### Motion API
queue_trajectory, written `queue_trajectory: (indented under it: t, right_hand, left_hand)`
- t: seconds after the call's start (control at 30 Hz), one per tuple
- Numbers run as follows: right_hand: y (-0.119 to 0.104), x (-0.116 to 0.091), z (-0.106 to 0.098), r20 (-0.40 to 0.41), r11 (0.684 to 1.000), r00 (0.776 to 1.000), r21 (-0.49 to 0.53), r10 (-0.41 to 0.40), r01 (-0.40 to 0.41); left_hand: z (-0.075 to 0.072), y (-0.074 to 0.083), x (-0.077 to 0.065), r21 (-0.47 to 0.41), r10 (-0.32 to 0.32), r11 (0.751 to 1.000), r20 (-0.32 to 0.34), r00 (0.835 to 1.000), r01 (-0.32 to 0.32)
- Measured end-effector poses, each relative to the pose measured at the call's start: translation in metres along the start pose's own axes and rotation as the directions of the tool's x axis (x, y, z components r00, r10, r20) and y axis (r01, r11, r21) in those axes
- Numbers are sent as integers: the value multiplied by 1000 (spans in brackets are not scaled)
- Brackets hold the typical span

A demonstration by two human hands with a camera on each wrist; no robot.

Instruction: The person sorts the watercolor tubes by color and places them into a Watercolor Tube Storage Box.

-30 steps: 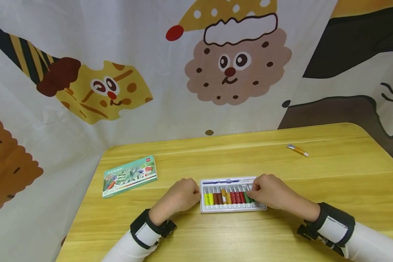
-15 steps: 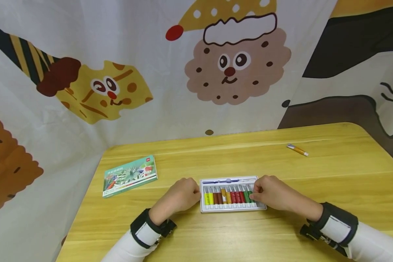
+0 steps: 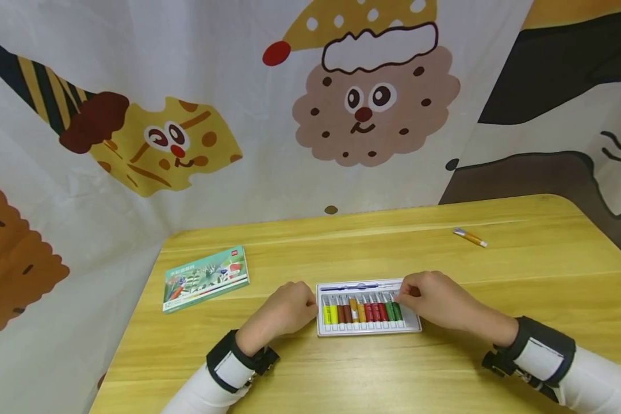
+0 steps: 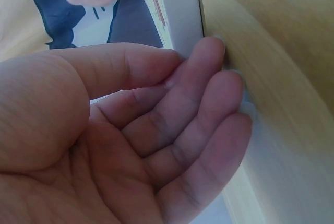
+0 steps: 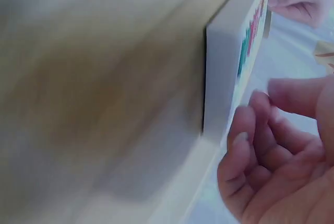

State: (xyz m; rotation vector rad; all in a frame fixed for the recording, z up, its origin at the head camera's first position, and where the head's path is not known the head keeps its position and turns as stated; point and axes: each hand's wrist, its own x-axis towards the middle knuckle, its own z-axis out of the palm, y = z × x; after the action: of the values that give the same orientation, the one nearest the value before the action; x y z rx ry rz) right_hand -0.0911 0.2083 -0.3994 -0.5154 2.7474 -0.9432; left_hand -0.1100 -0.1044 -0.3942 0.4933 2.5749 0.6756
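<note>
A white tray [image 3: 341, 332] of paint tubes lies on the table in the head view. Its row of tubes runs from yellow through brown, ochre and red to green tubes [image 3: 397, 312] at the right. A thin blue paintbrush [image 3: 349, 287] lies along the far side. My left hand [image 3: 288, 307] holds the tray's left end between thumb and fingers; the tray end [image 4: 180, 4] shows behind them. Over the right end hovers my right hand [image 3: 437, 299], its fingers loosely bent. In the right wrist view nothing shows between the thumb [image 5: 295, 96] and fingertips.
A green-and-white illustrated box [image 3: 207, 279] lies at the table's left. One loose ochre paint tube [image 3: 470, 237] rests at the back right. Behind the wooden table [image 3: 372, 374] hangs a white curtain [image 3: 259, 144] with cartoon prints.
My right hand has drawn back from the green tubes, slightly to the right, uncovering the rightmost one. The left hand and the tray have stayed in place.
</note>
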Motion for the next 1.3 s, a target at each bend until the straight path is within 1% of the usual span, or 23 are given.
queue_trajectory:
  t: [0.1,0.13,0.23,0.33,0.43,0.5,0.6,0.63,0.7,0.87,0.93,1.0,1.3]
  right_hand:
    - [7,2,-10,-106,995,992,-88,-61,52]
    - [9,2,-14,-131,992,989,-110,-72,58]
    - [21,3,-27,-170,983,982,-179,-80,49]
    - [35,7,-40,-154,972,987,-237,-49,11]
    - [52,12,-51,-143,945,990,-324,-4,-43]
    - [63,15,-57,-133,923,990,-372,52,-98]
    - [80,19,-64,-128,889,981,-416,149,-189]
    - [84,19,-66,-131,882,976,-421,173,-213]
    - [94,20,-70,-153,867,969,-434,196,-244]
    - [113,20,-77,-252,854,955,-452,157,-259]
    - [118,20,-79,-275,852,951,-455,143,-260]
    - [121,20,-82,-279,851,950,-455,144,-262]
    - [126,22,-90,-237,859,956,-437,175,-266]
  left_hand:
    - [0,0,0,1,-1,1000,-1,1000,1]
    - [1,0,0,2,-1,1000,-2,1000,1]
    - [1,-1,0,6,-1,1000,-3,1000,1]
    - [2,-2,0,5,-4,1000,-1,1000,4]
    - [2,-2,0,4,-8,1000,2,1000,8]
    - [2,-2,1,4,-9,1000,4,1000,9]
    - [1,-2,1,8,-11,1000,4,1000,11]
    - [1,-2,1,8,-11,1000,4,1000,11]
    - [1,-1,0,8,-12,1000,4,1000,12]
    - [1,0,0,4,-7,1000,6,1000,7]
    - [1,1,0,3,-4,1000,5,1000,4]
    - [0,1,0,2,-1,1000,3,1000,1]
    - [1,-1,0,-2,10,1000,-12,1000,-10]
